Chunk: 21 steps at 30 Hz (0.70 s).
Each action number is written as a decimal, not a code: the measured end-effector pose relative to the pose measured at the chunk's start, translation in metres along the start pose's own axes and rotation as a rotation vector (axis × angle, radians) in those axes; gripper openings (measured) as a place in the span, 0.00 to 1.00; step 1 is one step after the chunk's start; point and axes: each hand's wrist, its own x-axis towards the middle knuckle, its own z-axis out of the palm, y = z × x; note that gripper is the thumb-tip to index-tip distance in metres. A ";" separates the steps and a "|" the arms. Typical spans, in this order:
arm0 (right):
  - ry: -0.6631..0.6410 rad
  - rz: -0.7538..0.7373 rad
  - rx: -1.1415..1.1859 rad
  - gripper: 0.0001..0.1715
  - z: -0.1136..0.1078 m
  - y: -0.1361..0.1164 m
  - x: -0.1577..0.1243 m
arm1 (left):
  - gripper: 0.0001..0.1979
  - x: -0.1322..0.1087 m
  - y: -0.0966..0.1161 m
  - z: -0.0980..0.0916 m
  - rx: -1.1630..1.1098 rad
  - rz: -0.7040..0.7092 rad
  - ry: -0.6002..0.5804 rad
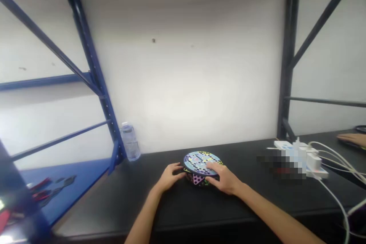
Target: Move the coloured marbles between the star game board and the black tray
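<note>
In the middle of the black tabletop is a round game board (201, 163), its light blue top printed with dark dots and yellow and purple areas. Beneath its front edge shows a darker round piece with a purple dotted triangle (198, 178), mostly covered by the upper board. My right hand (224, 178) grips the upper board's right side, fingers on top and thumb at the front rim. At the left rim, my left hand (169, 177) holds the edge between its thumb and fingers; the exact contact is hard to see.
A clear plastic bottle (130, 142) stands by the blue rack post at the left. On the right lies a white power strip (316, 171) with plugs and cables. Red-handled tools (41, 194) rest on the blue surface. Another person's hand (353, 138) appears far right.
</note>
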 end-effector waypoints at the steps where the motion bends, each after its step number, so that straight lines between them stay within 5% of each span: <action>1: 0.016 -0.004 0.021 0.30 -0.001 0.001 0.001 | 0.27 0.000 0.000 0.000 0.003 -0.002 0.006; 5: 0.218 0.062 0.196 0.26 -0.010 0.009 0.005 | 0.28 -0.002 -0.001 0.001 0.020 -0.012 0.017; 12: 0.886 0.396 0.738 0.29 -0.044 0.058 0.013 | 0.28 -0.001 -0.003 0.003 0.045 -0.003 0.020; 16: 1.011 0.484 0.979 0.31 -0.051 0.079 0.016 | 0.27 0.000 0.001 0.002 0.037 -0.015 0.018; 21: 1.057 0.693 0.952 0.31 -0.051 0.100 0.017 | 0.25 0.000 0.007 0.004 0.072 -0.009 0.050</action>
